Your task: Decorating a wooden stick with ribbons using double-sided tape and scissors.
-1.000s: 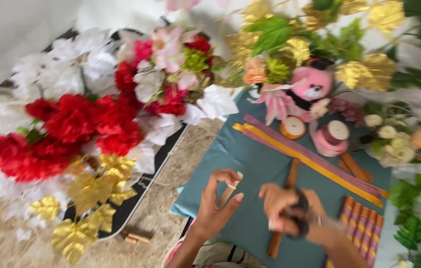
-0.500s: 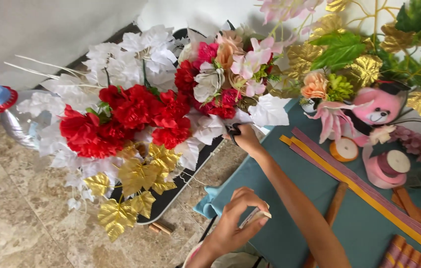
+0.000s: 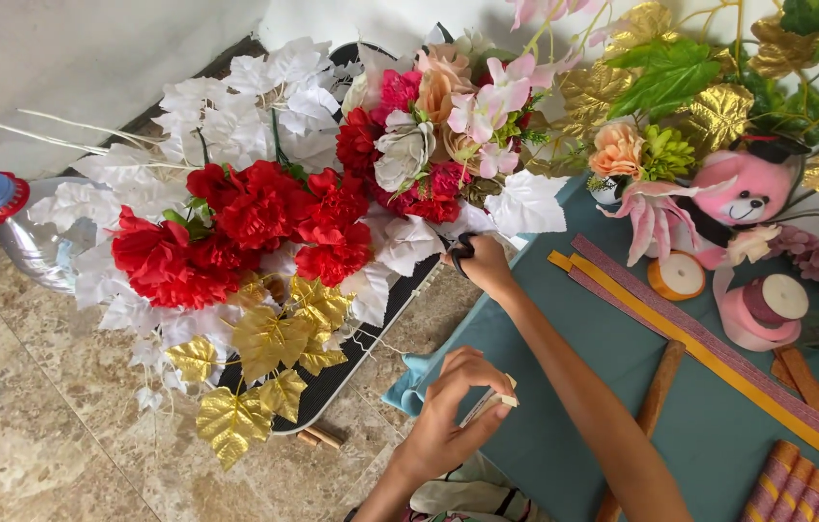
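The right hand (image 3: 480, 263) reaches far across the teal cloth (image 3: 709, 425) to the edge of the flower arrangement (image 3: 332, 213), its fingers clenched around a small black tool (image 3: 462, 248), likely scissors, just under a white leaf. The left hand (image 3: 453, 411) stays near, at the cloth's left edge, pinching a small pale strip (image 3: 491, 403) between thumb and fingertips.

The arrangement lies on a dark board (image 3: 351, 362) on the marble floor: red flowers (image 3: 235, 227) in the middle, white leaves (image 3: 235, 106) far and left, gold leaves (image 3: 264, 358) on the near side. At the far left lies a clear plastic bottle (image 3: 28, 237) with a blue cap and red ring.

On the cloth to the right lie long yellow and purple strips (image 3: 709, 353), an orange ribbon roll (image 3: 677, 276), a pink ribbon roll (image 3: 762, 309) and a brown stick (image 3: 656, 391). A pink teddy bear (image 3: 747, 188) sits at the far right among green and gold leaves
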